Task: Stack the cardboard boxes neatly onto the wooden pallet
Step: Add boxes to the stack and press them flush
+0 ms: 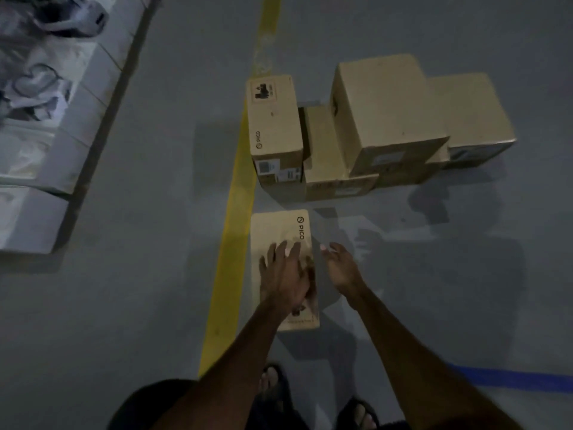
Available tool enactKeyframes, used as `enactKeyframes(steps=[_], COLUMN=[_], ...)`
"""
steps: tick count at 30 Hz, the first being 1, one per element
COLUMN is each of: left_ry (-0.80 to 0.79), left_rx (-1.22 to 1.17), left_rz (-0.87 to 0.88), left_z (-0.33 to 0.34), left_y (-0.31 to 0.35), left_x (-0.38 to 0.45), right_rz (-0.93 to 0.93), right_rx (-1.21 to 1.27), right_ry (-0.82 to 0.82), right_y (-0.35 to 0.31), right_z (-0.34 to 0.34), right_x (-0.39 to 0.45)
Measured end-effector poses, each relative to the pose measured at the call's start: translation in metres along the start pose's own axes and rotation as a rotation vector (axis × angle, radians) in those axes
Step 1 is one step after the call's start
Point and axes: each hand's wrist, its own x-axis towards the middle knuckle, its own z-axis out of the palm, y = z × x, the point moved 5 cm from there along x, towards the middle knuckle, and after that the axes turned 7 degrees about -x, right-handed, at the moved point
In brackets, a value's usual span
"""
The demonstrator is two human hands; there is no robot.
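A long narrow cardboard box (279, 231) printed PICO lies on the grey floor just right of the yellow line. My left hand (283, 274) hovers over or rests on its top with fingers spread. My right hand (339, 266) is open beside the box's right edge, fingers relaxed, holding nothing. Beyond it stands a cluster of cardboard boxes: a tall PICO box (274, 119), a flat box (328, 156), a big box (387, 110) and another box (468, 110) at the far right. No wooden pallet shows.
A yellow floor line (235, 212) runs from the top centre to the bottom. A blue line (511, 378) crosses the lower right. White boxes and wrapped goods (40, 144) lie along the left edge. My sandalled feet (310, 395) are at the bottom.
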Motion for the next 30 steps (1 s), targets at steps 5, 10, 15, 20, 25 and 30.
enactKeyframes(steps=[5, 10, 15, 20, 25, 30], left_ry=[0.152, 0.307, 0.355, 0.339, 0.33, 0.335], left_rx=[0.133, 0.204, 0.135, -0.074, -0.466, -0.771], left_rz=[0.058, 0.065, 0.084, 0.063, 0.049, -0.088], left_z=[0.066, 0.099, 0.087, 0.044, 0.015, -0.008], left_y=[-0.017, -0.025, -0.043, -0.097, -0.157, -0.209], left_x=[0.043, 0.059, 0.06, 0.044, 0.041, 0.04], right_rz=[0.012, 0.025, 0.021, 0.046, -0.064, -0.153], right_rx=[0.227, 0.361, 0.35, 0.38, 0.313, 0.249], right_ry=[0.076, 0.133, 0.173, 0.12, 0.059, 0.046], right_y=[0.065, 0.105, 0.146, 0.152, 0.14, 0.123], right_z=[0.048, 0.069, 0.084, 0.088, 0.118, 0.152], right_x=[0.102, 0.158, 0.191, 0.166, 0.166, 0.164])
